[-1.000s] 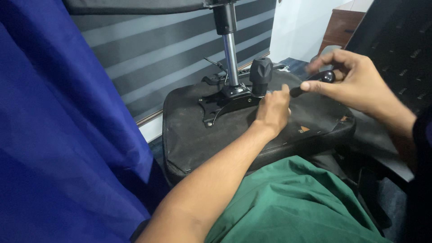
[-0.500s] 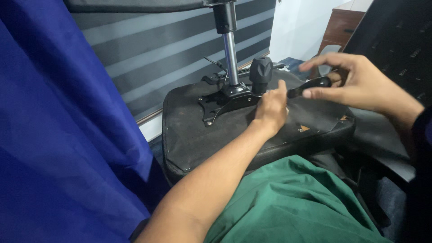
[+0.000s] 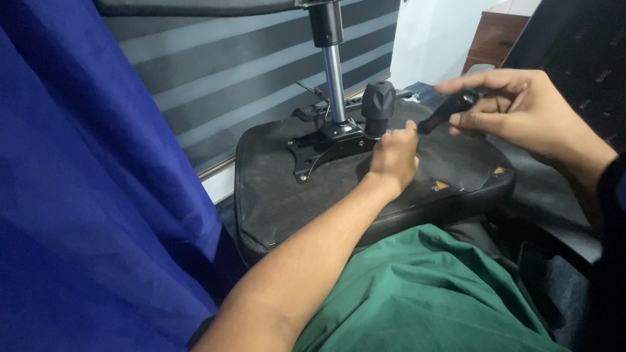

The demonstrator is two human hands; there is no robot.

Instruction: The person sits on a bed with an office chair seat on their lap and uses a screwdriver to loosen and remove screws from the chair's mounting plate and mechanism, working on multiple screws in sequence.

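From the head camera, an upturned black chair seat (image 3: pixel 313 195) lies across the person's lap, its underside facing up, with a black metal mounting plate (image 3: pixel 323 145) bolted near the far edge and a shiny gas-lift column (image 3: pixel 334 81) rising straight from it. Just right of the column stands a ribbed black knob (image 3: pixel 378 104). The left hand (image 3: pixel 393 156) rests on the seat fabric at the foot of that knob, fingers curled into a loose fist with the tips pressed against the plate's edge; whether it pinches anything small there cannot be told. The right hand (image 3: pixel 521 111) hovers above the seat's right side, half open, thumb and forefinger pinching the end of a black lever handle (image 3: pixel 450 111), which tilts down toward the left hand's knuckles and ends just short of them. Green cloth (image 3: pixel 430 293) covers the lap below, a blue curtain (image 3: pixel 78 195) fills the left, and a grey striped blind (image 3: pixel 228 78) hangs behind.
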